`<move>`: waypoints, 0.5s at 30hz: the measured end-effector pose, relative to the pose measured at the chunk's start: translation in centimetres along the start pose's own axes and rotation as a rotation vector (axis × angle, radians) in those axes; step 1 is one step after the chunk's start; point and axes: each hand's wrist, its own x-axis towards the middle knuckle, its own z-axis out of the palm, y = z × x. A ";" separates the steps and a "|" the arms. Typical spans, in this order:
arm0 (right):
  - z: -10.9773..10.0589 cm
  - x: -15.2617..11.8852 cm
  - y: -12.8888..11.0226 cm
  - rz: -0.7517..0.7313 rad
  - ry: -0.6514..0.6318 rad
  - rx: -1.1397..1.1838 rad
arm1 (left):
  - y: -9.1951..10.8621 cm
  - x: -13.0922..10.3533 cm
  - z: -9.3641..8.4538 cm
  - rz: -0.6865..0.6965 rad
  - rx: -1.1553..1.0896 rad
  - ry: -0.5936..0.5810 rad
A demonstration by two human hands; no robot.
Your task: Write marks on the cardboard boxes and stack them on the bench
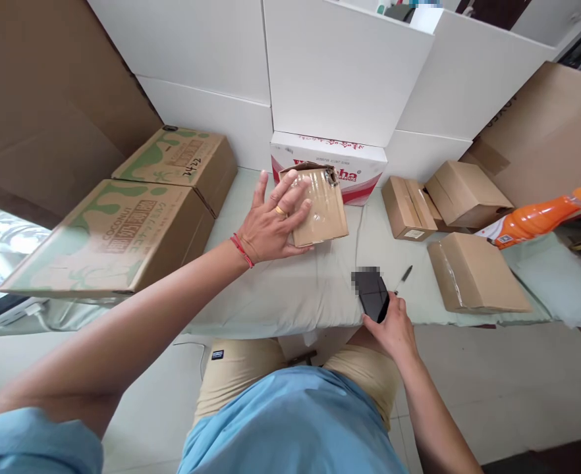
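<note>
My left hand (274,222) lies against a small taped cardboard box (324,210) with its fingers spread. The thumb is near the box's lower edge, and whether it presses on the cardboard I cannot tell. My right hand (393,327) is closed around the lower end of a black smartphone (372,296) close to the table's front edge; part of the phone is blurred out by pixels. A pen (405,278) lies just beyond the right hand. Behind the small box stands a white and red printed carton (367,164), partly covered by it.
Two green-printed coconut cartons (165,237) stand to the left. Several brown boxes (483,273) are grouped at the right, beside an orange bottle (542,220) and clear plastic wrap (557,283). White panels (342,72) close off the back of the cloth-covered table (265,289).
</note>
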 end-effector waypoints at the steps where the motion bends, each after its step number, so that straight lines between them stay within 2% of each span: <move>1: 0.0 0.0 0.0 0.000 0.021 0.029 | 0.5 0.1 -0.5 0.024 0.017 -0.032; 5: -0.3 0.4 -1.0 -0.031 0.184 0.262 | 2.0 0.3 -1.4 0.155 0.043 -0.147; 8: -1.6 0.7 -3.2 -0.144 0.337 0.456 | 3.1 0.0 -1.5 0.163 0.089 -0.172; 15: -6.3 0.5 -12.5 -0.481 0.764 0.527 | 4.9 -1.1 -0.1 0.179 0.190 -0.095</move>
